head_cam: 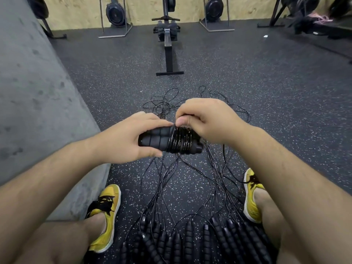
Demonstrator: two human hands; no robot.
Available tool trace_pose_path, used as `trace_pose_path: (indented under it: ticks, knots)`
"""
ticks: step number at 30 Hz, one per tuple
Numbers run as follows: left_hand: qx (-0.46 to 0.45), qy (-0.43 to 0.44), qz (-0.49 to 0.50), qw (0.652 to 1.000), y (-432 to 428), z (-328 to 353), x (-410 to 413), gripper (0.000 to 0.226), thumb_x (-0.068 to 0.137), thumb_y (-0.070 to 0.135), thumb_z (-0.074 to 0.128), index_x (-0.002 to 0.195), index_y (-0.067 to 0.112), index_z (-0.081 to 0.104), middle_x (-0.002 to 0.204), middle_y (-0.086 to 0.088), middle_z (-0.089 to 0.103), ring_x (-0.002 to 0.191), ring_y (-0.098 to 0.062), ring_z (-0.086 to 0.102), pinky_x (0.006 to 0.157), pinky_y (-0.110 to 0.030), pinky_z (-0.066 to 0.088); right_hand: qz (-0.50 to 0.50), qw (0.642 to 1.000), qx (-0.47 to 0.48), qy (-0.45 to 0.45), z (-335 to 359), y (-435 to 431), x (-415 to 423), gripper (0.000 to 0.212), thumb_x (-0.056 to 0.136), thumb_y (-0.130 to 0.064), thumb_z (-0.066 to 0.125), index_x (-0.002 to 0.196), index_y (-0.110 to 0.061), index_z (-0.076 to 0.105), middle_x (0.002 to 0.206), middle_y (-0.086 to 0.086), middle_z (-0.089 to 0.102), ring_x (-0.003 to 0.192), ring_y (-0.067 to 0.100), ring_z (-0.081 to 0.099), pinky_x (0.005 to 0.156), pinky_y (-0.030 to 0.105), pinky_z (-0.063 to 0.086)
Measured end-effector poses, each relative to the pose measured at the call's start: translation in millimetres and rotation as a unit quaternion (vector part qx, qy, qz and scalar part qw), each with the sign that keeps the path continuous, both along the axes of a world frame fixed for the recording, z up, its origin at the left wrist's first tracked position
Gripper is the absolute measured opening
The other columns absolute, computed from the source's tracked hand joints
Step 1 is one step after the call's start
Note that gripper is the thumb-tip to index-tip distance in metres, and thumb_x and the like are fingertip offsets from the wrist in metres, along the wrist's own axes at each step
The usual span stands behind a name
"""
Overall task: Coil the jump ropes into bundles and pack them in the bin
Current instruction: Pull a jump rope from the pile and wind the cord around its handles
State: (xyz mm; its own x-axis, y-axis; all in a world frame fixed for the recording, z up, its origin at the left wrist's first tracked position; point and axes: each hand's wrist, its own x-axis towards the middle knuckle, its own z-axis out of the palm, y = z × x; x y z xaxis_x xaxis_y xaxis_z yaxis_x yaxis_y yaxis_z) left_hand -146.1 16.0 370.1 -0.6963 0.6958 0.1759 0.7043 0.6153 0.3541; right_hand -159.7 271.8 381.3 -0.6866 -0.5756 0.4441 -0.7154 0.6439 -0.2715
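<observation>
My left grip (124,139), just left of the frame's centre, is curled round the bare foam end of a jump rope bundle (171,141), thumb underneath and fingers over the top. My right grip (207,119), just right of centre, pinches the thin black cord between thumb and fingers at the top of the bundle. There the cord is wound in tight turns round two handles lying side by side. The bundle hangs in the air between both grips, above the speckled rubber floor (276,96).

Below it, loose cords (162,189) of other ropes trail down the middle of the frame to a row of ribbed black handles (188,237) along the bottom edge. More cord loops lie on the floor just above the grips.

One yellow shoe (107,210) sits lower left, the other yellow shoe (251,197) lower right. A grey block (38,92) fills the left side, and a rowing machine (168,44) stands at upper centre.
</observation>
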Motion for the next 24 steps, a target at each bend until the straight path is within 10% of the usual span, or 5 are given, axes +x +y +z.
trace_pose_path:
  ticks: [6, 9, 17, 24]
  knots:
    - [0.14, -0.102, -0.009, 0.985, 13.0, 12.7, 27.0, 0.069, 0.08, 0.04, 0.084, 0.139, 0.021, 0.053, 0.131, 0.006, 0.061, 0.127, -0.017, 0.058, 0.109, -0.038, 0.046, -0.046, 0.967, -0.143, -0.204, -10.1, 8.8, -11.1, 0.012, 0.099, -0.021, 0.058, 0.097, -0.021, 0.069, 0.085, -0.009, 0.067, 0.079, 0.006, 0.059, 0.079, 0.039, 0.053]
    - [0.251, -0.133, 0.031, 0.958, 22.1, 8.5, 28.3, 0.068, 0.079, 0.038, 0.083, 0.135, 0.019, 0.051, 0.135, 0.0, 0.062, 0.128, -0.019, 0.06, 0.109, -0.047, 0.047, -0.094, 0.934, -0.037, -0.343, -20.3, -12.2, 4.2, 0.023, 0.103, -0.012, 0.047, 0.118, -0.007, 0.063, 0.107, 0.004, 0.063, 0.096, 0.018, 0.057, 0.093, 0.031, 0.048]
    - [0.118, 0.018, 0.102, 0.988, -6.9, 0.1, -12.7, 0.087, 0.069, 0.063, 0.077, 0.133, 0.008, 0.056, 0.12, 0.006, 0.065, 0.118, -0.005, 0.06, 0.105, -0.036, 0.048, -0.061, 0.947, -0.078, -0.307, -38.7, -66.4, 41.1, 0.031, 0.109, -0.025, 0.031, 0.106, -0.017, 0.061, 0.071, -0.012, 0.053, 0.061, 0.002, 0.048, 0.051, 0.015, 0.032]
    - [0.02, 0.051, 0.122, 0.991, -29.4, -15.2, -35.8, 0.097, 0.074, 0.082, 0.061, 0.137, 0.009, 0.053, 0.127, -0.008, 0.063, 0.117, -0.031, 0.059, 0.102, -0.054, 0.046, -0.047, 0.943, -0.047, -0.327, -18.4, -59.4, 45.9, 0.034, 0.107, -0.034, 0.036, 0.096, -0.021, 0.066, 0.059, -0.009, 0.05, 0.049, 0.005, 0.045, 0.051, 0.027, 0.033]
